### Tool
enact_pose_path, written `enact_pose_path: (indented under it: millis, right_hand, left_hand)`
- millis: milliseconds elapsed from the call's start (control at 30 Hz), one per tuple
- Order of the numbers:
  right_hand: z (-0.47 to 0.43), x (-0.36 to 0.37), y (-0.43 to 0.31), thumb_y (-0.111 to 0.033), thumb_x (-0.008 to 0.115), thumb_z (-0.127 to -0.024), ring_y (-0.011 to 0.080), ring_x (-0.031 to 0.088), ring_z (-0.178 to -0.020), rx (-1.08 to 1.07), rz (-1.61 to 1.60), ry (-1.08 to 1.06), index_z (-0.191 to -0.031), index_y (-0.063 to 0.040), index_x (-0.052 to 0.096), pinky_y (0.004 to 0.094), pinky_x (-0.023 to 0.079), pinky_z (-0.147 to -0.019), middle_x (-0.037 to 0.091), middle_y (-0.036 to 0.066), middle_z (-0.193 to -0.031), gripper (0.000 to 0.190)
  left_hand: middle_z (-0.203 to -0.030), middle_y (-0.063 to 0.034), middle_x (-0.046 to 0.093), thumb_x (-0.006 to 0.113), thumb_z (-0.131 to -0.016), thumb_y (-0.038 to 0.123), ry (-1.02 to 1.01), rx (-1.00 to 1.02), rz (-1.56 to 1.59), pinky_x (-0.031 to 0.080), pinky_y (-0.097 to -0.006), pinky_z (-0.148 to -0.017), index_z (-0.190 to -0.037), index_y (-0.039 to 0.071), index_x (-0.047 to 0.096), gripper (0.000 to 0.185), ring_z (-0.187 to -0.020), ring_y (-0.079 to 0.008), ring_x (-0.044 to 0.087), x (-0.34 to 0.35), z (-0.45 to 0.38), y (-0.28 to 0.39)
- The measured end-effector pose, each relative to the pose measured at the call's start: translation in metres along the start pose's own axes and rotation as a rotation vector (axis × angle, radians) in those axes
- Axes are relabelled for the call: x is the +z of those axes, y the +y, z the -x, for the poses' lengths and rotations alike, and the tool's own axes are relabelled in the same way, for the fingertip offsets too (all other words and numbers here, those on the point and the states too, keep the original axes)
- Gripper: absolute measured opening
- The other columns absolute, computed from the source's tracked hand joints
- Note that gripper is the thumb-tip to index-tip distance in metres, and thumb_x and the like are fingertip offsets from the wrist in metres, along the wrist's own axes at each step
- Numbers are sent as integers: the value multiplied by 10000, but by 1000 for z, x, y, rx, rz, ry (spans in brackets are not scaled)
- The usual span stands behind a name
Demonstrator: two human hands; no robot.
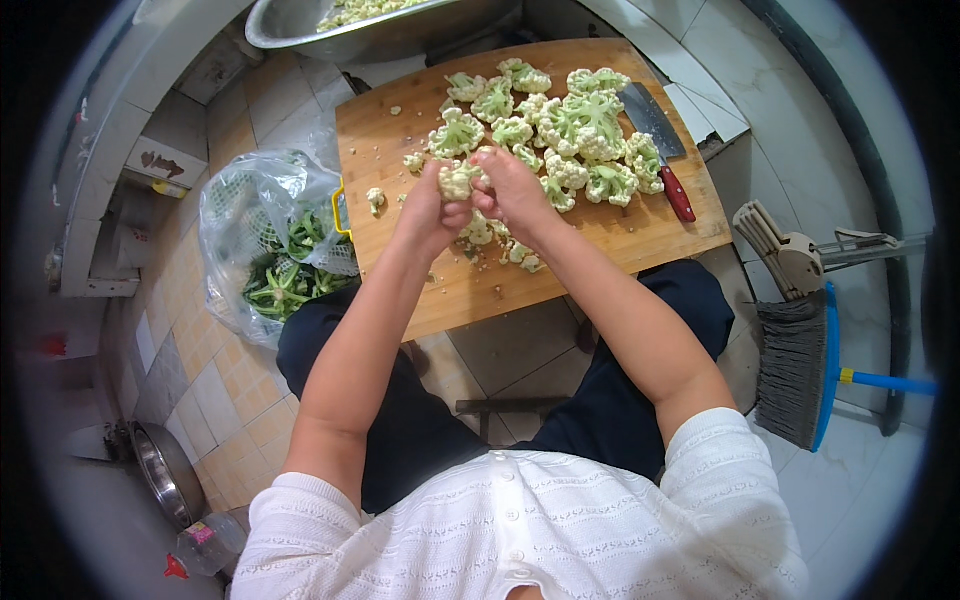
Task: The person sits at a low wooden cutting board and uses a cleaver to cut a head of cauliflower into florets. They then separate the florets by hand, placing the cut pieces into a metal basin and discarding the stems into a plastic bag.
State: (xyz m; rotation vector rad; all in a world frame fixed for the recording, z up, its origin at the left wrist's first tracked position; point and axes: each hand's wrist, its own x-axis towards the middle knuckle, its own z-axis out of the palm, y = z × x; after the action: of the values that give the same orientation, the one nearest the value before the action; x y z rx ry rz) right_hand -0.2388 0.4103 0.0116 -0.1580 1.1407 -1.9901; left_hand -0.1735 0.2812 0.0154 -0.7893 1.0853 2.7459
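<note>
Both hands meet over the left part of a wooden cutting board (420, 300). My left hand (431, 210) grips a cauliflower floret (456, 182) between thumb and fingers. My right hand (514, 191) pinches the same floret from the other side, its thumb uppermost; the fingers hide part of the floret. Just beyond the hands lie several larger cauliflower pieces (589, 124), some with pale green stems turned up. Small florets (478, 231) and crumbs lie beneath my hands. A cleaver with a red handle (676, 193) rests along the board's right side, its blade partly under the cauliflower.
Left of the board, a clear plastic bag (232, 187) holds green leaves and stalks (281, 289). A metal basin (281, 37) with florets stands beyond the board. At right are a blue-backed broom (795, 367) and a mop head (787, 255). A steel bowl (169, 472) and plastic bottle (210, 544) sit lower left.
</note>
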Motion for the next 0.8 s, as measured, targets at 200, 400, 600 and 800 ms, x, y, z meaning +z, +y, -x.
enact_pose_path:
  millis: [200,400,600,800]
  right_hand:
    - [-5,-20,-19,-308,557,-961,71,493,-536,-49,527,116,-1043,-58,493,210,380,-436,506,6,-699,270]
    - [17,2,-29,-494,637,-862,366,654,-816,-268,1327,140,-1150,-75,551,435,506,-707,676,161,-848,516]
    - [13,-6,-25,-297,693,-864,145,573,-663,-559,1108,-105,-1117,-95,544,292,443,-605,608,62,-759,356]
    - [6,-6,-18,-241,616,-936,57,476,-602,-235,439,-248,-1065,-98,526,190,369,-532,520,-6,-729,212]
  left_hand:
    - [-685,7,506,427,-962,343,64,80,60,292,-215,-406,-893,143,497,223,-496,-80,410,-9,-1,9]
    - [-761,20,534,427,-994,461,261,178,-237,378,-205,-495,-1042,120,527,359,-601,-91,484,5,4,0]
    - [-768,27,508,466,-998,409,44,218,-352,377,-243,-521,-1028,105,528,312,-635,-76,460,9,6,-4]
    - [-779,6,499,499,-985,293,-70,229,-123,326,-218,-494,-940,123,469,178,-608,-79,419,9,11,1]
